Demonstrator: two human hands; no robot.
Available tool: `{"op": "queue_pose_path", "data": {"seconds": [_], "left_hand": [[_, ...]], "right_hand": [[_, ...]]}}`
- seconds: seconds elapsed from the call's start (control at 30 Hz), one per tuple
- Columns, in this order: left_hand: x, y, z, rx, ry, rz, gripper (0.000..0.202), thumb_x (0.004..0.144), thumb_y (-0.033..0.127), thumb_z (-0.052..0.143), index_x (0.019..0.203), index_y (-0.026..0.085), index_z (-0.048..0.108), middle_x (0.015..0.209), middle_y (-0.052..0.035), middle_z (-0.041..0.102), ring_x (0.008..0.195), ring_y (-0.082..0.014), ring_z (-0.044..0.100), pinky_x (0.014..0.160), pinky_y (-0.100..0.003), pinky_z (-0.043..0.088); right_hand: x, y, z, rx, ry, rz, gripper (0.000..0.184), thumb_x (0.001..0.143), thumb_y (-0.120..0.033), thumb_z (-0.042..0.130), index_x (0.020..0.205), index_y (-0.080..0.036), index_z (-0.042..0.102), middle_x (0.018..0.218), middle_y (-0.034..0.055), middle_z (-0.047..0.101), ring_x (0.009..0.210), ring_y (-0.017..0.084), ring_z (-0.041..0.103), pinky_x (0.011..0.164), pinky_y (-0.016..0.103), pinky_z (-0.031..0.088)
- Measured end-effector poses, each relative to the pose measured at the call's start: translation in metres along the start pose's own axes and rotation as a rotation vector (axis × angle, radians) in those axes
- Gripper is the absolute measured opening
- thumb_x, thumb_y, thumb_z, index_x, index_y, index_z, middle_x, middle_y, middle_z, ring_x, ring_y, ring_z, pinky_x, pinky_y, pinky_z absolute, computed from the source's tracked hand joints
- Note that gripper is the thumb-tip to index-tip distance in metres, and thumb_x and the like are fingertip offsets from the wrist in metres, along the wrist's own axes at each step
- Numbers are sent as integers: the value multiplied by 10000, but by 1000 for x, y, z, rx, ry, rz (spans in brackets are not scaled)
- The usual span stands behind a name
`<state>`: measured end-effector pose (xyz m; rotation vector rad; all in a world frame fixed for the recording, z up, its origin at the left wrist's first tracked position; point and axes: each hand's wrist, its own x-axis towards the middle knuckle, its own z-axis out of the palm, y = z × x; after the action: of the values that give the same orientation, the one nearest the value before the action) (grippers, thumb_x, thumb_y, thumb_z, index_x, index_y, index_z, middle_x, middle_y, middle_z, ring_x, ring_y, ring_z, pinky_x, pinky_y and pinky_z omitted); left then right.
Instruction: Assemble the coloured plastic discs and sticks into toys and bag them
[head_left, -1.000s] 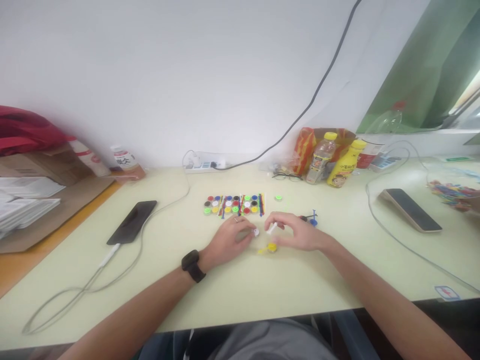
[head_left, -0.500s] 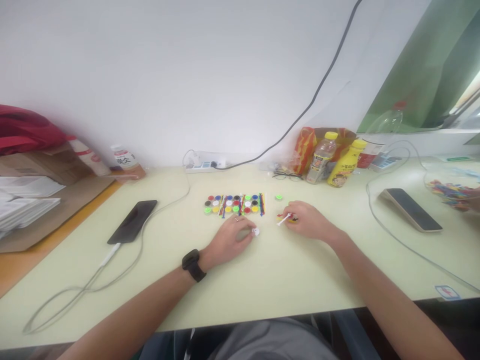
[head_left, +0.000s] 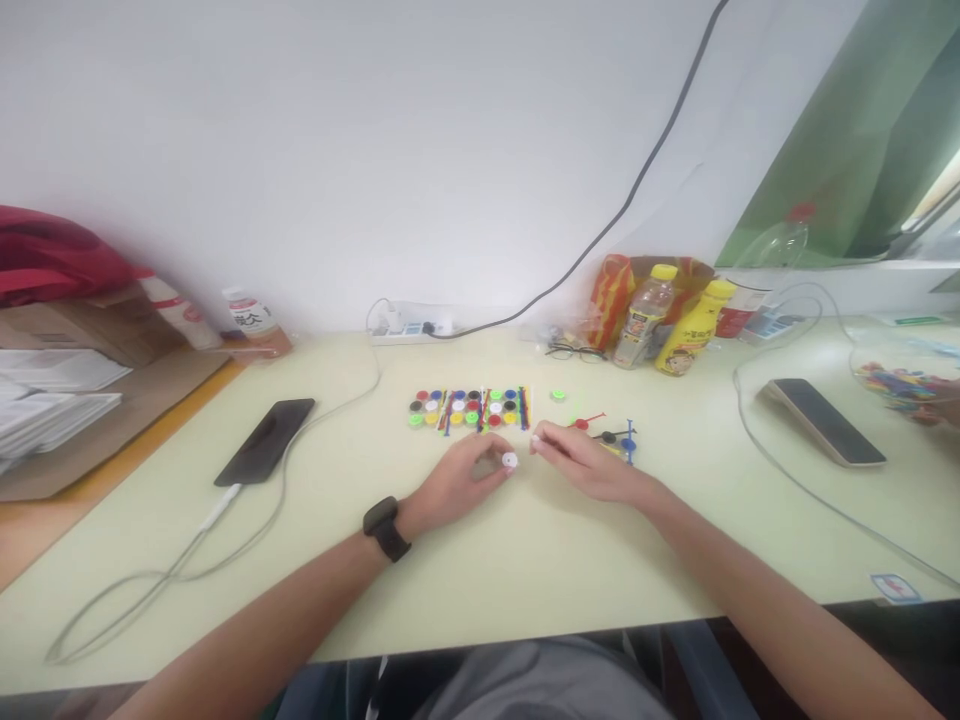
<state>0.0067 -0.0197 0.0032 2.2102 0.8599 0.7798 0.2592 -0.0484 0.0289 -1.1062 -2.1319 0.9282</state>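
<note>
My left hand [head_left: 456,482] pinches a small white plastic disc [head_left: 510,460] by its edge, just above the table. To its right, my right hand [head_left: 592,468] has its fingertips closed on a white plastic stick [head_left: 534,441], most of which the fingers hide. A narrow gap separates the two hands. Beyond the left hand lie rows of coloured discs [head_left: 472,406] with bundles of thin coloured sticks [head_left: 524,408] between them. A lone green disc [head_left: 557,395] rests to the right. Stick-and-disc pieces in red [head_left: 582,425], black [head_left: 609,438] and blue [head_left: 629,445] lie behind my right hand.
A phone [head_left: 265,442] on a white charging cable lies at left. Bottles [head_left: 643,318] and eyeglasses [head_left: 574,351] stand or lie by the wall. At right are a dark device on a stand [head_left: 825,420] and another person's hand [head_left: 941,408] by a pile of coloured pieces [head_left: 904,385].
My right hand has moved left with the white stick, towards the disc, uncovering the coloured pieces behind it. The left hand has stayed nearly in place, its disc tilted slightly.
</note>
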Motion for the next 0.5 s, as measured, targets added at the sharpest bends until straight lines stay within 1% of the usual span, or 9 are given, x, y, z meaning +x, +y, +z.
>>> {"op": "queue_pose_path", "data": {"seconds": [0.03, 0.1, 0.17, 0.23, 0.3, 0.37, 0.43, 0.5], "left_hand": [[1, 0, 0, -55, -2, -16, 213, 1009, 393, 620, 1094, 211, 691, 995, -41, 721, 869, -182, 645, 810, -327, 525], [2, 0, 1, -183, 3, -42, 261, 1006, 397, 629, 1176, 204, 674, 1032, -53, 724, 838, -168, 655, 780, -316, 549], [3, -2, 2, -299, 10, -59, 321, 997, 397, 649, 1256, 206, 655, 1130, -77, 724, 901, -181, 691, 831, -335, 583], [4, -5, 4, -385, 21, -76, 321, 979, 404, 681, 1225, 198, 677, 1178, -95, 729, 997, -212, 718, 914, -372, 597], [5, -9, 6, -458, 39, -107, 305, 950, 416, 723, 1141, 180, 703, 1129, -100, 755, 1023, -237, 736, 948, -401, 605], [5, -12, 7, -524, 58, -146, 335, 921, 425, 759, 1130, 169, 704, 1077, -100, 775, 1002, -251, 753, 949, -426, 615], [6, -10, 6, -553, 62, -155, 378, 908, 430, 775, 1166, 162, 704, 1091, -106, 779, 999, -261, 759, 955, -448, 619], [6, -5, 4, -539, 49, -122, 394, 904, 427, 781, 1191, 165, 718, 1143, -116, 769, 1019, -269, 755, 969, -457, 616]], "right_hand": [[1, 0, 2, 18, -9, -24, 326, 1100, -435, 353, 950, -215, 541, 865, 18, 564, 788, 183, 522, 737, 313, 426], [4, -1, 6, 38, -2, -72, 337, 1098, -425, 369, 1001, -208, 608, 943, 48, 615, 871, 199, 568, 803, 332, 441], [6, -1, 10, 51, 45, -103, 337, 1093, -419, 392, 1013, -204, 640, 998, 71, 637, 929, 209, 587, 856, 349, 444], [7, -1, 13, 100, 91, -98, 314, 1082, -433, 426, 1039, -209, 643, 972, 66, 633, 891, 199, 587, 830, 341, 453], [6, 0, 16, 199, 98, -58, 277, 1066, -458, 472, 1149, -228, 602, 911, 40, 624, 811, 182, 577, 760, 317, 457], [5, 1, 19, 302, 72, -13, 293, 1051, -475, 510, 1233, -246, 516, 880, 18, 636, 755, 169, 569, 711, 297, 451], [4, 1, 22, 342, 44, 10, 294, 1041, -477, 534, 1215, -251, 462, 886, 14, 668, 743, 165, 571, 690, 285, 434], [4, 2, 24, 327, 32, 18, 272, 1038, -469, 544, 1164, -250, 446, 891, 16, 692, 747, 165, 579, 679, 278, 413]]}}
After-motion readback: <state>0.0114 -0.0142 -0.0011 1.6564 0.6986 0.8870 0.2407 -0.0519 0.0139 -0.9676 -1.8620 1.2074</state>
